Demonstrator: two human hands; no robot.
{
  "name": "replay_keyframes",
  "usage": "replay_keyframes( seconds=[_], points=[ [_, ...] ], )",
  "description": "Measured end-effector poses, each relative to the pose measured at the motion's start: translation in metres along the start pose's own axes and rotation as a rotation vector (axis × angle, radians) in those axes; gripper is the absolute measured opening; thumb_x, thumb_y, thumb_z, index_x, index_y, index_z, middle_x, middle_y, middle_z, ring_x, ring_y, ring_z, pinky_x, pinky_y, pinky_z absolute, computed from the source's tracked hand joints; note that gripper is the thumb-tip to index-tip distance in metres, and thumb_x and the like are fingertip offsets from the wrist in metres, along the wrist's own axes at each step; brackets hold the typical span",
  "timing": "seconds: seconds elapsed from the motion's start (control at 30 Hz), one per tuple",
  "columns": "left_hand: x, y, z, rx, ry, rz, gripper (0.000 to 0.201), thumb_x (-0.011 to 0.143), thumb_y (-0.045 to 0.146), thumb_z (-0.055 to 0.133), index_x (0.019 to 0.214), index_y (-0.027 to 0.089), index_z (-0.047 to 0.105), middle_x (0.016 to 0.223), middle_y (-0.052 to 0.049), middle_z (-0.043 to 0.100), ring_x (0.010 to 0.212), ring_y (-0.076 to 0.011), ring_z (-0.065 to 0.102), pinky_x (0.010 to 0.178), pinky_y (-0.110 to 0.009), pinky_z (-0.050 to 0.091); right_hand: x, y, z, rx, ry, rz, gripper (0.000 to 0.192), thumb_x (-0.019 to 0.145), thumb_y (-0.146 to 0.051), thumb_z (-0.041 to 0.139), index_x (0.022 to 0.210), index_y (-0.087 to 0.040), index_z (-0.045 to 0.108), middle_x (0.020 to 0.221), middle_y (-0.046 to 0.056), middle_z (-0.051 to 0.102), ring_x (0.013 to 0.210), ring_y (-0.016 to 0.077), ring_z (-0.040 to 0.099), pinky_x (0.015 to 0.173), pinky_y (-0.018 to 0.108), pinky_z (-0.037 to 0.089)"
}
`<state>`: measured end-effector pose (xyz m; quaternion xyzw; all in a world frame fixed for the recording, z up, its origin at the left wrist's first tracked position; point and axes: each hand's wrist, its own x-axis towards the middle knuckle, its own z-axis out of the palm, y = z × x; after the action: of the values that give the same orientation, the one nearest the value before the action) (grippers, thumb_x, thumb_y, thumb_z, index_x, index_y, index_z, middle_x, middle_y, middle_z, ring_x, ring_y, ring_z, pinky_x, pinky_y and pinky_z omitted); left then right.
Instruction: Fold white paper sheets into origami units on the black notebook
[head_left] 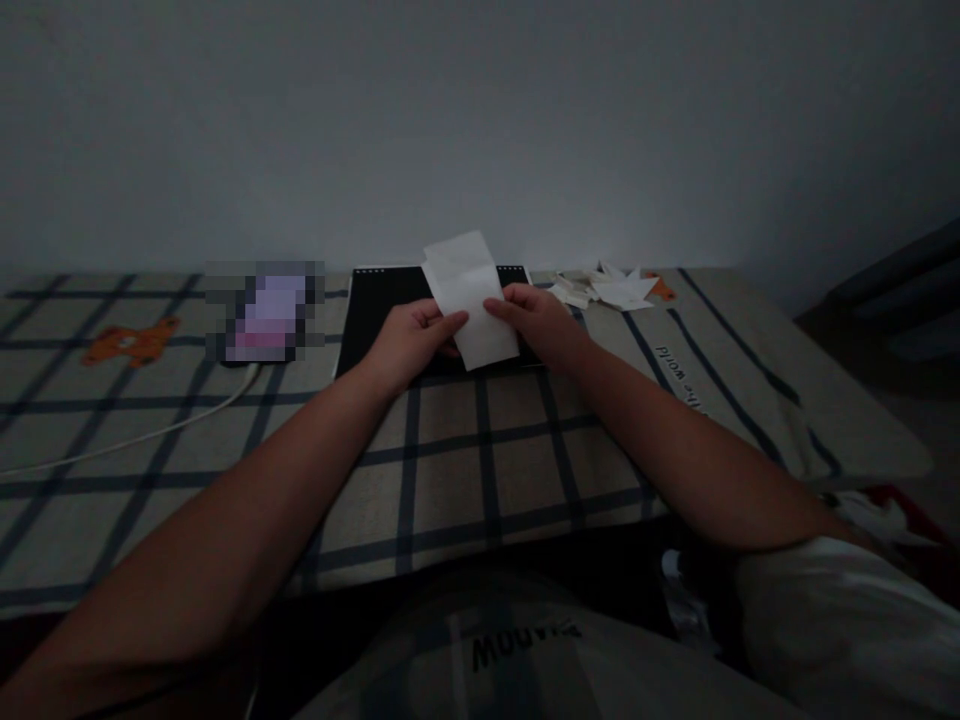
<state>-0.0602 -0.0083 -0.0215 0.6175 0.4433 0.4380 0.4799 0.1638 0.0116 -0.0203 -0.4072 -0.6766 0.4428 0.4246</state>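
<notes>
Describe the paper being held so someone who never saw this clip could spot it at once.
Start at the checked bedcover and find the black notebook lying by the wall. Just above it, the left hand and right hand pinch a white paper strip between them. Unlike the small white scraps piled to the right, it is one long, creased sheet, lifted off the surface.

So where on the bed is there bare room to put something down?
Free: the plaid sheet between the forearms, nearer than the black pad; also right of the right hand, below the paper scraps. Crowded: the pad under the white paper held by both hands, left hand included, and the cable at left.
</notes>
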Motion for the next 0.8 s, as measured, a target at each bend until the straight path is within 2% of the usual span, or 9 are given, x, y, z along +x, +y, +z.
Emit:
replay_keyframes(
  seconds=[0.07,0.17,0.33,0.5,0.67,0.8],
  points=[
    [0.000,0.000,-0.002,-0.014,-0.029,-0.004,0.052,0.081,0.065,0.089,0.100,0.018,0.082,0.101,-0.009,0.087,0.094,-0.0286,0.082,0.086,-0.045,0.071,0.002,0.003,-0.002,0.000,0.009,-0.009,0.063,0.082,-0.088,0.075,0.083,-0.026,0.062,0.075,-0.001,0.060,0.072,0.0179,0.057,0.062,0.032,0.050],
    [0.001,0.000,-0.003,-0.055,-0.050,0.000,0.049,0.079,0.060,0.092,0.101,0.017,0.083,0.103,-0.010,0.087,0.097,-0.0291,0.082,0.090,-0.046,0.071,0.003,0.005,-0.004,0.024,0.015,0.034,0.057,0.081,-0.080,0.081,0.083,-0.025,0.064,0.074,-0.002,0.059,0.070,0.0165,0.055,0.062,0.031,0.050],
    [0.003,-0.002,-0.003,-0.167,-0.107,-0.020,0.051,0.077,0.047,0.096,0.115,0.016,0.083,0.113,-0.011,0.087,0.111,-0.0317,0.082,0.103,-0.050,0.067,0.001,0.000,-0.001,0.099,0.072,0.141,0.049,0.081,-0.062,0.090,0.078,-0.024,0.059,0.072,-0.003,0.059,0.067,0.0130,0.055,0.060,0.026,0.049],
    [0.003,-0.002,-0.002,-0.265,-0.121,-0.035,0.050,0.077,0.037,0.095,0.121,0.017,0.082,0.113,-0.011,0.087,0.109,-0.0297,0.082,0.104,-0.049,0.067,-0.002,-0.008,0.001,0.174,0.066,0.184,0.047,0.082,-0.052,0.092,0.075,-0.024,0.054,0.071,-0.004,0.060,0.065,0.0123,0.057,0.059,0.026,0.051],
    [0.003,0.000,0.000,-0.283,-0.084,-0.063,0.046,0.078,0.042,0.093,0.115,0.017,0.082,0.112,-0.010,0.087,0.106,-0.0288,0.082,0.099,-0.046,0.068,-0.002,-0.009,0.001,0.197,0.050,0.201,0.048,0.081,-0.049,0.093,0.074,-0.024,0.053,0.072,-0.004,0.060,0.065,0.0122,0.058,0.058,0.026,0.053],
    [0.003,-0.001,-0.002,-0.266,-0.060,-0.086,0.047,0.077,0.049,0.094,0.109,0.016,0.084,0.106,-0.009,0.087,0.099,-0.0263,0.081,0.094,-0.042,0.068,-0.002,-0.009,0.003,0.215,0.041,0.180,0.050,0.082,-0.054,0.092,0.075,-0.024,0.052,0.073,-0.005,0.059,0.067,0.0122,0.059,0.060,0.025,0.054]
  ],
)
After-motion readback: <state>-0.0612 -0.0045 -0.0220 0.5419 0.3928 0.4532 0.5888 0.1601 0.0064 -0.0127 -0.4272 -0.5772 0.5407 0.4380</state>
